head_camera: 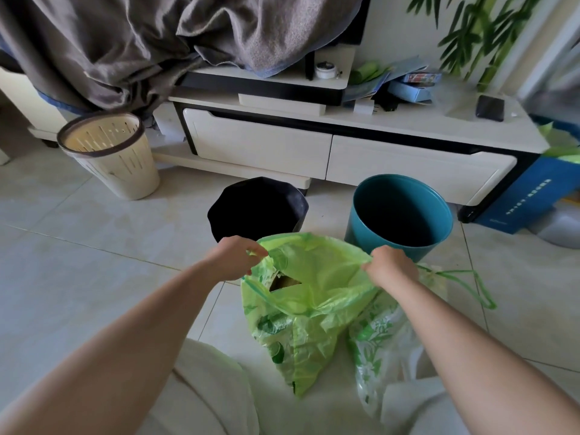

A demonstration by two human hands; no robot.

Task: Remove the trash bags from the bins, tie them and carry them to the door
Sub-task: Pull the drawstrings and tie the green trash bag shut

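A green trash bag point(301, 312) stands on the tiled floor in front of me, its mouth partly open with trash showing inside. My left hand point(233, 257) pinches the left side of its rim and my right hand point(390, 266) grips the right side. A second, paler green-printed bag point(381, 346) lies beside it to the right, its green drawstring point(470, 285) trailing on the floor. Behind the bags stand a black bin point(257, 208) and a teal bin point(401, 211), both without a liner. A cream slotted bin point(110, 155) stands at the left.
A low white TV cabinet point(345, 152) runs across the back, with a grey cloth point(141, 42) draped over its left part and a phone point(489, 108) and boxes on top. A blue box point(518, 193) leans at the right. My knees are at the bottom edge.
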